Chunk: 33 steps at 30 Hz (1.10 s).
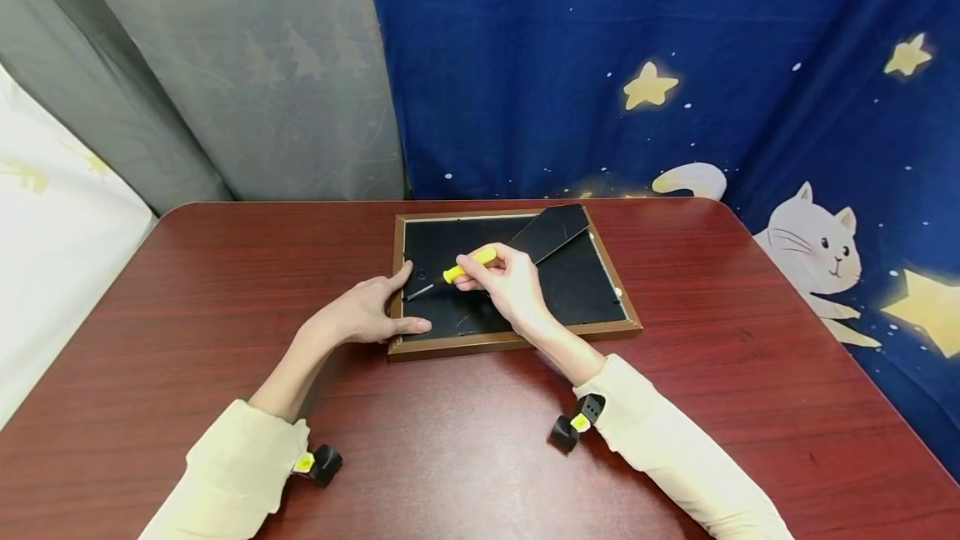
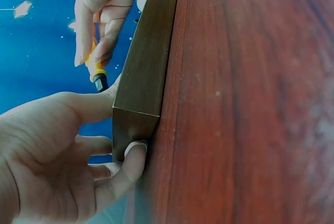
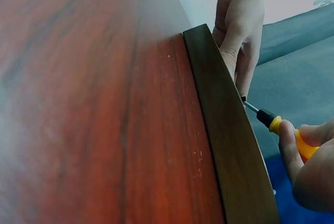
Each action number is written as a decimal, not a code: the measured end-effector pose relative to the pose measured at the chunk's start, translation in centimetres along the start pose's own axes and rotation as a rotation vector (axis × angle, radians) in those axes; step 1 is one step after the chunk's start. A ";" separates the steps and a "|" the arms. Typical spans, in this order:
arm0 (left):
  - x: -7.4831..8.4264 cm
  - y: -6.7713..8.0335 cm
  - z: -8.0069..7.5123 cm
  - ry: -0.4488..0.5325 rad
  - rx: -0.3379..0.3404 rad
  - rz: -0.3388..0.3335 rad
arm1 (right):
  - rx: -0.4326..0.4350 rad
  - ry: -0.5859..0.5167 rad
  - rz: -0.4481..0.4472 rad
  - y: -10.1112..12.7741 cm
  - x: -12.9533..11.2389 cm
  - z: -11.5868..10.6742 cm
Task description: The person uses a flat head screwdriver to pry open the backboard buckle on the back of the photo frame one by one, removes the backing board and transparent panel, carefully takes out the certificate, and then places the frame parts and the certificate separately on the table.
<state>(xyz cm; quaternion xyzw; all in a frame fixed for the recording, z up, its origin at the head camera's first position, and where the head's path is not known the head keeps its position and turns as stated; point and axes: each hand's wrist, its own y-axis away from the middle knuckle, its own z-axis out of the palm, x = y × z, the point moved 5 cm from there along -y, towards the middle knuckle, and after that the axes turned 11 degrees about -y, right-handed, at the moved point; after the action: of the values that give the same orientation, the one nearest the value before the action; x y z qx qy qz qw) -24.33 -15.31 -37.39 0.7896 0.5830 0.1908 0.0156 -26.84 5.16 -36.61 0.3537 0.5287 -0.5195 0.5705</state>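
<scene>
A picture frame [image 1: 517,342] with a brown wooden border lies face down on the table, its black backing board [image 1: 465,232] upward. At its left end my left hand [image 1: 360,311] holds the border, with thumb and forefinger reaching over onto the back. In the left wrist view a fingertip [image 2: 136,151] presses the frame's end face near the corner. My right hand [image 1: 510,282] pinches the yellow handle of a screwdriver [image 1: 470,265]. The metal shaft slants down to the left, its tip at a small dark tab [image 3: 243,98] on the frame's inner left edge.
A black stand leg [image 1: 558,227] slants across the backing toward the frame's upper right corner. Around the frame spreads a reddish-brown wooden table [image 1: 225,273]. Behind the table hang a grey curtain [image 1: 285,65] and a blue curtain [image 1: 525,65] with stars.
</scene>
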 end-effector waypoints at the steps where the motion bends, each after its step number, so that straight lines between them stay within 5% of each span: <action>1: -0.1 0.0 0.0 0.000 0.001 0.002 | -0.003 -0.015 0.010 0.0 0.1 0.0; 11: -0.3 0.2 0.0 0.013 -0.005 0.009 | -0.017 -0.016 0.042 -0.2 0.4 0.6; 23: -0.4 0.1 0.1 0.020 0.005 0.017 | -0.090 0.362 -0.205 -0.6 -2.5 3.0; 33: -0.1 0.0 0.1 0.022 0.004 0.045 | -0.142 0.442 -0.314 -0.4 -3.9 6.1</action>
<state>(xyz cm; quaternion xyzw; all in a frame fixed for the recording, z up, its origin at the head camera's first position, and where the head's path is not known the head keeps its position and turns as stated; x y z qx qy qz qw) -24.30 -15.42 -37.51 0.8004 0.5657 0.1985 0.0032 -25.45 0.13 -31.63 0.3312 0.7239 -0.4734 0.3770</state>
